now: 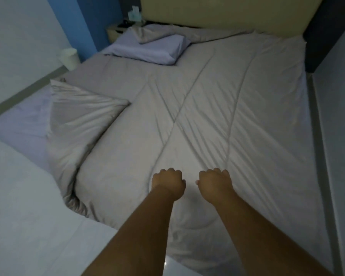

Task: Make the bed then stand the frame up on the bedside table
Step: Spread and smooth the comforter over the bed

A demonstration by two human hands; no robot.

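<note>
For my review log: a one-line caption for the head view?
Bed-making: left hand and right hand grip the duvet; one corner lies folded back.

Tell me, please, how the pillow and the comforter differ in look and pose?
The pillow is pale lilac; the comforter is greyish beige with stitched lines. The pillow lies at the head end only; the comforter spreads over most of the bed. The pillow looks smooth; the comforter is creased, one near corner folded back. Both are soft bedding.
</note>
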